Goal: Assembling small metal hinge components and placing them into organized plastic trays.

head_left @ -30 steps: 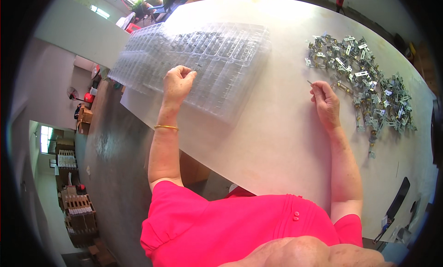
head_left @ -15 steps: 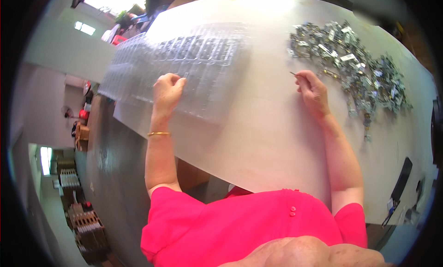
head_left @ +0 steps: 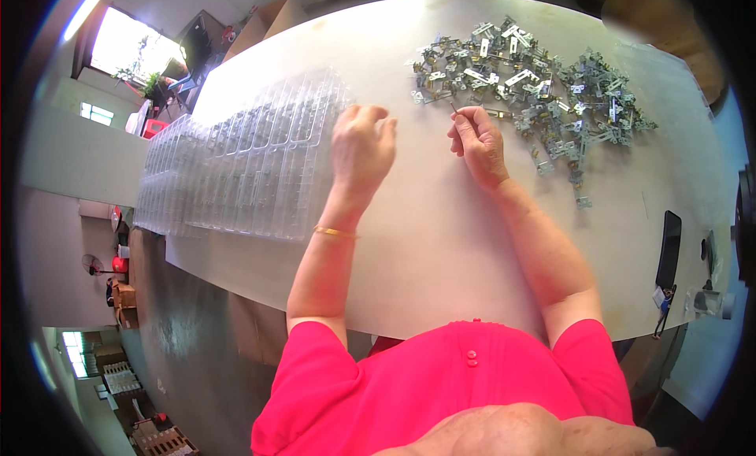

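Worktop (head_left: 425, 283): broad and pale, its edges bowed by the lens
Black object (head_left: 670, 239): long and flat, lying at the right of the worktop
Small dark strap (head_left: 664, 310): by the black object's lower end
Clear container (head_left: 707, 302): near the right-hand edge, contents hard to make out
Tube lamp (head_left: 83, 15): lit, upper left
Window (head_left: 130, 42): glaring, with a green plant (head_left: 151, 83) at its lower edge
Fan (head_left: 93, 265): at the left, just beside a red object (head_left: 120, 265)
Cardboard boxes (head_left: 123, 297): brown, below the fan
Floor (head_left: 185, 346): grey, with a dull shine
Slatted stack (head_left: 164, 443): brown and pale, lower left
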`<state>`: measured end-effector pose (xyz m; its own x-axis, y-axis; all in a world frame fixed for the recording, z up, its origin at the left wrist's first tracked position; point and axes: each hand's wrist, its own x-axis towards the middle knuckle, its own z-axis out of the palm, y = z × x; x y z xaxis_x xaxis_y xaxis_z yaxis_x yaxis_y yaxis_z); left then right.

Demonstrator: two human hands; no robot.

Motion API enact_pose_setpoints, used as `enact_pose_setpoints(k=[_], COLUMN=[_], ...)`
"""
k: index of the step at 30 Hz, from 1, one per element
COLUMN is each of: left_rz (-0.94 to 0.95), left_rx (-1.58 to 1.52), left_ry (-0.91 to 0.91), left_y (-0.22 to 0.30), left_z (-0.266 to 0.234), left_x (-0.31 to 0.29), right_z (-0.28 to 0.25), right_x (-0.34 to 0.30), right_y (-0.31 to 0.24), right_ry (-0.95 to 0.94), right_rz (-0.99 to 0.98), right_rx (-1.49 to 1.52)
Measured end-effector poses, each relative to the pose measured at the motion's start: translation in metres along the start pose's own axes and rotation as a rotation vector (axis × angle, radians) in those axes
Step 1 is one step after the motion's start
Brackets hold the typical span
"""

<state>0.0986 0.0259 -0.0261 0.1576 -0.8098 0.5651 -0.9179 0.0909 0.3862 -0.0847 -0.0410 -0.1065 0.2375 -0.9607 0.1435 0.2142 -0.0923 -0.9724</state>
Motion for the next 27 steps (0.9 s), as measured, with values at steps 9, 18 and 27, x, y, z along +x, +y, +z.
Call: enact_pose_setpoints(k=[9, 18, 27], left_rz=[0.042, -0.013, -0.132], left_rx=[0.057, 0.043, -0.012], left_ry=[-0.115, -0.252, -0.610], left_y=[0.000, -0.025, -0.005], left_z=[0.097, 0.116, 0.049], left_x=[0.043, 0.045, 0.013], right_z=[-0.007, -0.003, -0.005], right_x=[0.009, 0.007, 0.009], right_y=[0.010, 0.004, 0.007], right_ry=[0.081, 0.077, 0.118], right_rz=[0.042, 0.064, 0.012], right_rx=[0.176, 0.164, 0.198])
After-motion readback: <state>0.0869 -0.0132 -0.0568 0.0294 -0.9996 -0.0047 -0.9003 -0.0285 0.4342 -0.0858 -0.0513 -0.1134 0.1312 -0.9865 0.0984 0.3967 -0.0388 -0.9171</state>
